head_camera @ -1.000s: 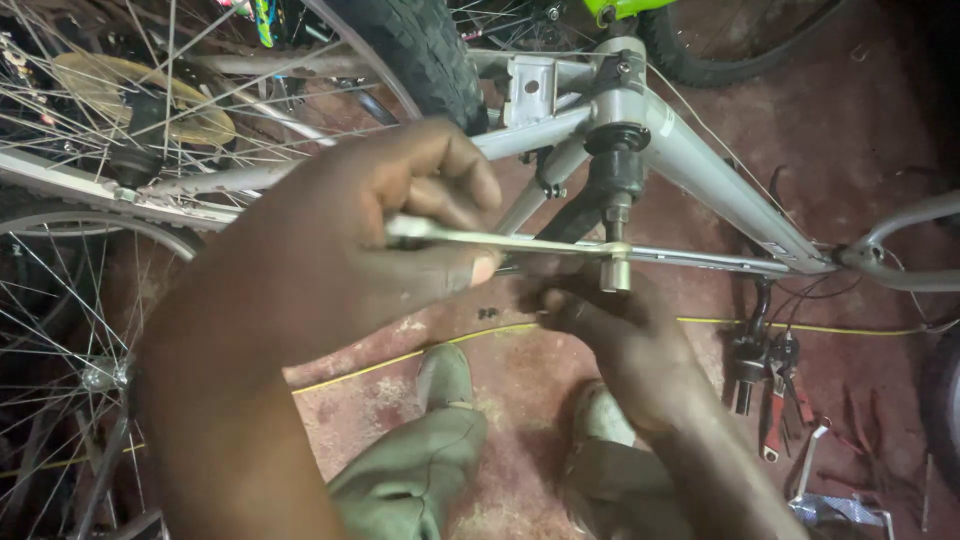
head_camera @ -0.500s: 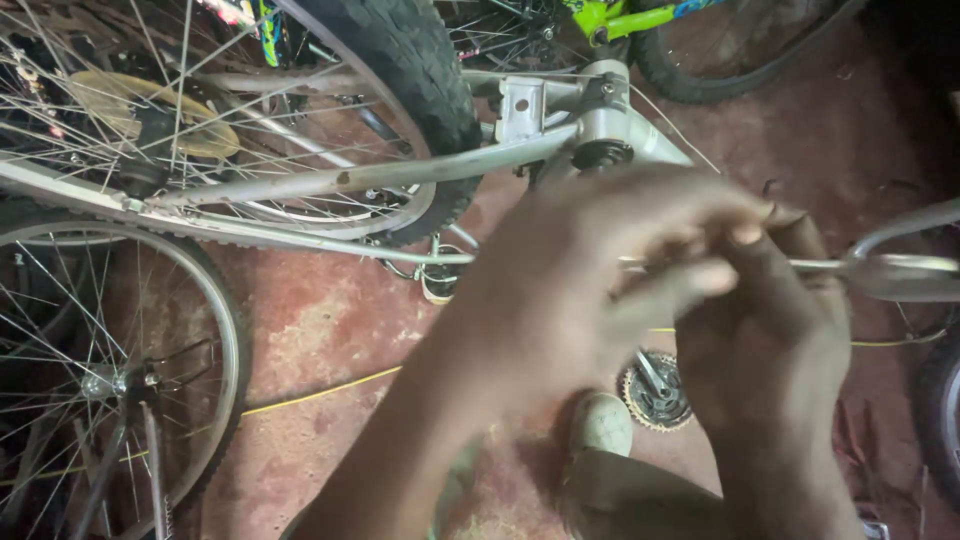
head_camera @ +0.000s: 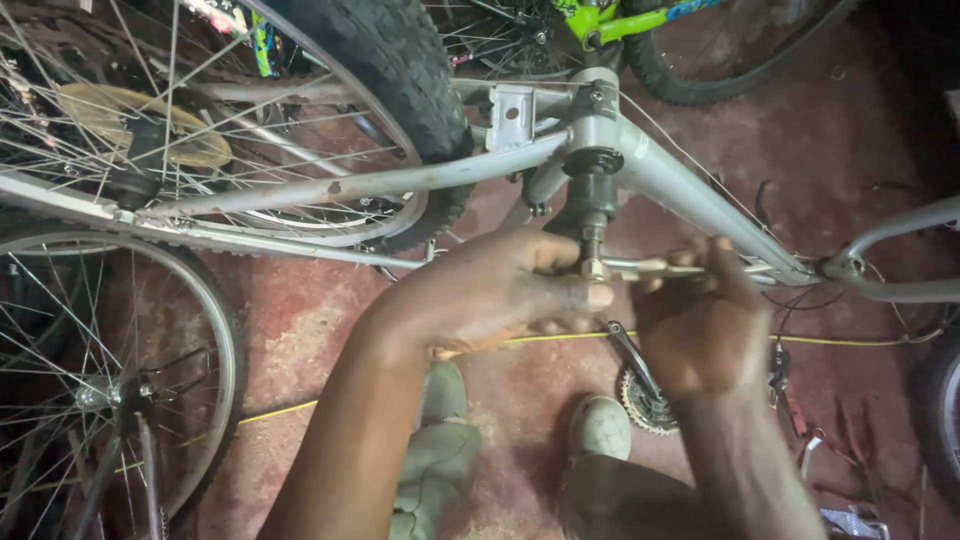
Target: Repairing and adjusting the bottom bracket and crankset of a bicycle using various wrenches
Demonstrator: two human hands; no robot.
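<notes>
A grey bicycle frame (head_camera: 680,185) hangs across the head view, with its black bottom bracket (head_camera: 592,190) and axle end pointing down. A thin metal wrench (head_camera: 660,267) lies level on the axle nut just below it. My left hand (head_camera: 490,290) is closed around the wrench's head end at the axle. My right hand (head_camera: 700,320) grips the wrench's handle to the right. The two hands are nearly touching under the frame.
A knobby rear tyre (head_camera: 400,90) and spoked wheel stand at upper left; another wheel (head_camera: 130,380) at lower left. A crank with chainring (head_camera: 645,400) lies on the red floor between my shoes. A green bicycle (head_camera: 610,20) stands behind. Loose tools lie at lower right.
The view has shifted and my hands have dropped lower in the frame. The wrench, held off to the right earlier, now sits on the axle under the bottom bracket.
</notes>
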